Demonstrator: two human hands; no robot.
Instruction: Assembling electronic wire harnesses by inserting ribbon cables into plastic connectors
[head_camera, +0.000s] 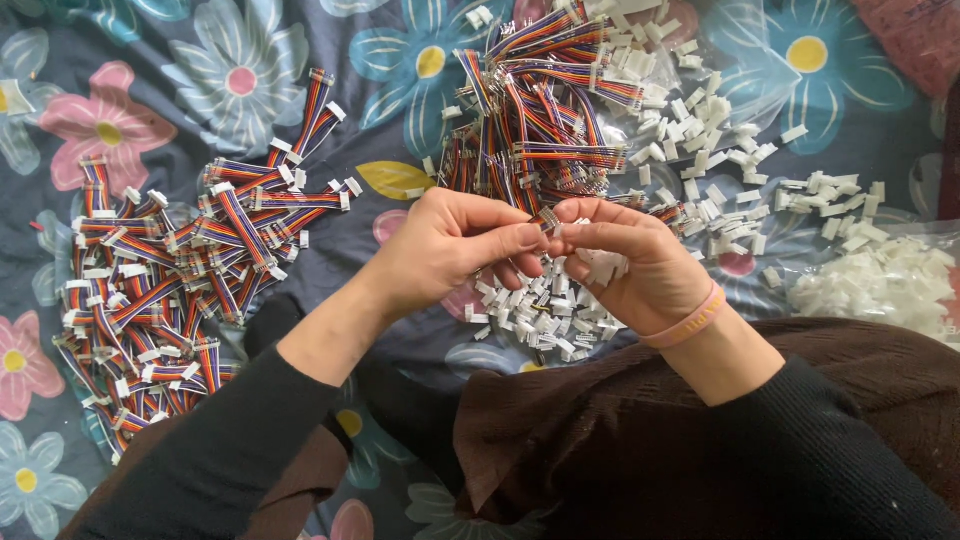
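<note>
The left hand (445, 250) and right hand (625, 255) meet at their fingertips, both pinching 1 short ribbon cable (547, 214) with striped red, orange, yellow and blue wires and a small white plug. The right hand also cups several loose white connectors (603, 268). Heaps of the same cables (180, 290) lie on the flowered cloth (240, 80).

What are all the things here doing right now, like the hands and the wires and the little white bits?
left hand: pinching the end of a striped wire
right hand: cupping white connectors, fingertips meeting the left hand's
left wire pile: white connectors fitted on ends
top wire pile: heaped loosely
loose white connectors: scattered on the cloth
pink wristband: on right wrist
flowered cloth: spread flat
</note>
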